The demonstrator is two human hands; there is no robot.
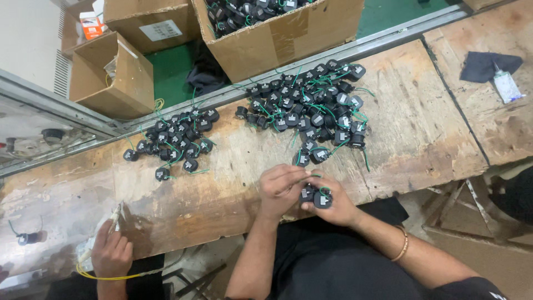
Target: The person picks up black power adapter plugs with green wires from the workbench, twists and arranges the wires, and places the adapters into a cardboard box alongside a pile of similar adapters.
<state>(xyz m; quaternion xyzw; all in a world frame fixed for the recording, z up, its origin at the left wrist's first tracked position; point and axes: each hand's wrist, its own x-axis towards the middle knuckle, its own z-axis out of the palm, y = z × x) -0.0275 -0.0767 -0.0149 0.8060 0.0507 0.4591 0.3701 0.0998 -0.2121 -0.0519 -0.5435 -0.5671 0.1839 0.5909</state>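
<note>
Presently, low centre of the frame, the right hand (333, 206) grips two small black components (316, 196) and the left hand (280, 189) pinches a thin green lead (311, 176). They look light and rigid, best held by the body. Beyond, on the wooden counter (416, 128), lies a larger pile (311, 105).

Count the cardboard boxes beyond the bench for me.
3: a big open box of black parts at top centre, a closed box at top left, a small open box below it. Others may lie off-frame.

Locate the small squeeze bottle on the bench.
The squeeze bottle lies at the head view's far right on the wooden bench, beside a dark cloth.
</note>
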